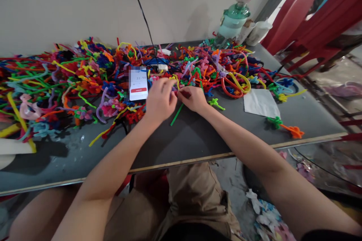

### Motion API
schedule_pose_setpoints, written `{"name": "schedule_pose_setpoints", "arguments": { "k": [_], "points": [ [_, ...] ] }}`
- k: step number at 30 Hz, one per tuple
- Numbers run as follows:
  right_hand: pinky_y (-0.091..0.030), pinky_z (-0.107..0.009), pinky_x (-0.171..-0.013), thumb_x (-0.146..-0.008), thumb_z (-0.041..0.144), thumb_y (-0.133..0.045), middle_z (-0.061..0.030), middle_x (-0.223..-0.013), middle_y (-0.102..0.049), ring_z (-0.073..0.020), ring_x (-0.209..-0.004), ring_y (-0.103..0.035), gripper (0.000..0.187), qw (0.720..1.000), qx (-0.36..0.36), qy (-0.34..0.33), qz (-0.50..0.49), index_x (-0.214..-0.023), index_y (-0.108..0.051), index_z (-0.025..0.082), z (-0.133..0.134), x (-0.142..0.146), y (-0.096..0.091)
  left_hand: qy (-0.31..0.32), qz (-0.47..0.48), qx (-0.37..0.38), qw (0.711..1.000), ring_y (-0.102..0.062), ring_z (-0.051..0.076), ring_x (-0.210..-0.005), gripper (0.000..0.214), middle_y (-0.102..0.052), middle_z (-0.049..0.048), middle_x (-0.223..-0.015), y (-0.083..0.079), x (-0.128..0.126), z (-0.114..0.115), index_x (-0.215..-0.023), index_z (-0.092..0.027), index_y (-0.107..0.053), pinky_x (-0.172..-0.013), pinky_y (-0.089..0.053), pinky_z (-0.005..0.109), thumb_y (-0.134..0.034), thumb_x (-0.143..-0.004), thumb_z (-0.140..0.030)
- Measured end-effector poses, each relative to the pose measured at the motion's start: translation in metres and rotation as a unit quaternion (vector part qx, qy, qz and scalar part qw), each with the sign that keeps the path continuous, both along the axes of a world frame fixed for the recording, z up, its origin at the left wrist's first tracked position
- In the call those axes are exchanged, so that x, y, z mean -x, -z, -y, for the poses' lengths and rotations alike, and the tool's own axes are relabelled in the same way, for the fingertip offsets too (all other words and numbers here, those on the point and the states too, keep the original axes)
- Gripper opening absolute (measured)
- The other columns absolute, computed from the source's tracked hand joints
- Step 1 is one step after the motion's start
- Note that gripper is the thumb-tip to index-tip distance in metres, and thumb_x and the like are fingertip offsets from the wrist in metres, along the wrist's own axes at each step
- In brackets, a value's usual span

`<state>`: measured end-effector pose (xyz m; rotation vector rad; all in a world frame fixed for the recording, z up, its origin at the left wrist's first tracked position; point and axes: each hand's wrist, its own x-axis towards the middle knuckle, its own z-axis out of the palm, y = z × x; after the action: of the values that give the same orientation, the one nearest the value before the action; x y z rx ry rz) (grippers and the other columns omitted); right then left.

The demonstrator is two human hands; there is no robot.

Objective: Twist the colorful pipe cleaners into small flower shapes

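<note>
My left hand (161,99) is closed, fingers bent and thumb drawn in, slightly blurred. Close by on its right, my right hand (193,97) pinches with thumb and forefinger. A green pipe cleaner (176,115) runs out below my right fingers toward the table's front. Between the two sets of fingertips a small reddish-pink bit shows; my fingers hide most of it. A phone (138,84) with a lit screen reading 22:50 leans just left of my left hand. To the right of my right wrist lies a small light-green pipe-cleaner piece (215,103).
Heaped pipe cleaners (93,63) in many colours cover the back of the grey table (181,146). A white napkin (261,103) and a green-orange pipe-cleaner flower (294,131) lie right. A green bottle (233,22) and paper cups (258,31) stand behind; red chairs (291,18) are beyond.
</note>
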<state>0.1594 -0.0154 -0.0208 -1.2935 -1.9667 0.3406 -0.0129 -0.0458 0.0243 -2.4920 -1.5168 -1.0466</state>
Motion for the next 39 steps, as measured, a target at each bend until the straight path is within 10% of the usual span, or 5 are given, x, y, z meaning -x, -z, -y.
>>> {"name": "schedule_pose_setpoints", "arguments": {
  "k": [7,19,31,39],
  "points": [
    [-0.037,-0.024,-0.056,-0.084,0.029,-0.054,-0.0014,-0.062,-0.064,-0.0108,-0.054,-0.049,0.024,0.999,0.005,-0.016,-0.030,-0.075,-0.073,0.017,0.002,-0.001,-0.003,0.044,-0.015,0.045,0.998,-0.064,0.026,-0.107,0.033,-0.071,0.0127,-0.112,0.034,-0.007,-0.005,-0.119,-0.016,-0.066,-0.094,-0.052,0.042,-0.043,-0.097,-0.020],
    [-0.039,-0.025,-0.054,-0.086,0.034,-0.053,0.0031,-0.050,-0.050,-0.0082,-0.047,-0.036,0.029,0.994,0.014,-0.035,-0.106,-0.079,-0.074,0.015,0.006,0.002,-0.007,-0.023,0.251,0.181,0.951,-0.068,0.017,-0.068,0.020,-0.075,0.0041,-0.076,0.025,-0.008,-0.004,-0.077,-0.019,-0.072,-0.067,-0.053,0.030,-0.064,-0.086,-0.035],
    [-0.042,-0.025,-0.061,-0.085,0.027,-0.056,-0.0034,-0.068,-0.068,-0.0125,-0.060,-0.057,0.021,0.998,-0.043,-0.027,-0.024,-0.081,-0.074,0.017,0.004,0.004,0.000,0.011,-0.026,0.000,1.000,-0.068,0.024,-0.085,0.023,-0.075,0.0095,-0.083,0.033,0.007,-0.010,-0.087,-0.017,-0.072,-0.069,-0.050,0.032,-0.056,-0.088,-0.032],
    [-0.037,-0.024,-0.055,-0.086,0.030,-0.056,-0.0008,-0.060,-0.062,-0.0108,-0.054,-0.051,0.023,0.997,-0.028,-0.059,-0.037,-0.084,-0.076,0.017,0.002,0.003,-0.001,-0.006,0.079,0.057,0.995,-0.068,0.021,-0.078,0.018,-0.074,0.0068,-0.079,0.037,0.006,-0.013,-0.082,-0.016,-0.070,-0.070,-0.050,0.031,-0.060,-0.087,-0.030]
  ]
}}
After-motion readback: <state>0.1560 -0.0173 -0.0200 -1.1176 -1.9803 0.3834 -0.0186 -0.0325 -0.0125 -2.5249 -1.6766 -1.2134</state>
